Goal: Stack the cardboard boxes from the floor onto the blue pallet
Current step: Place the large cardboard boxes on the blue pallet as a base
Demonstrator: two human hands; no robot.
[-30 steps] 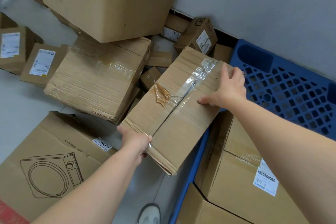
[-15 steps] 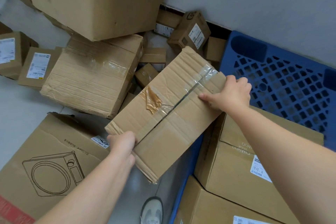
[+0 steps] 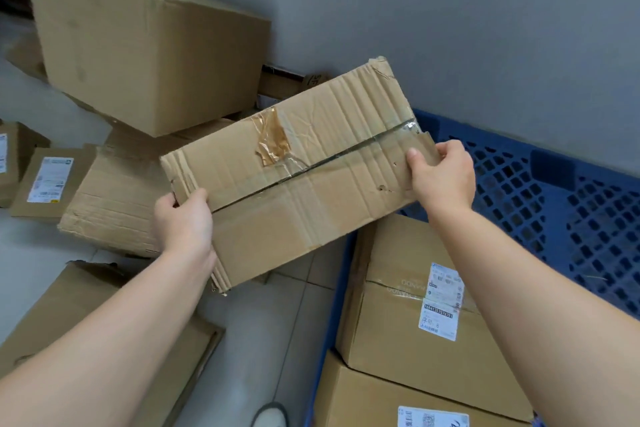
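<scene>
Both hands, left (image 3: 183, 222) and right (image 3: 445, 177), grip the box (image 3: 304, 184) (creased, seemingly flattened) by its ends, beside the pallet (image 3: 554, 204).

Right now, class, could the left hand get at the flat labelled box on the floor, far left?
Probably not yet: the left hand and right hand both grip the crumpled box. Nothing covers the flat labelled box, so a freed hand likely could.

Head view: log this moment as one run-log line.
left hand: grips creased box | right hand: grips it | creased box: off floor, tilted | blue pallet: two boxes on it
</scene>
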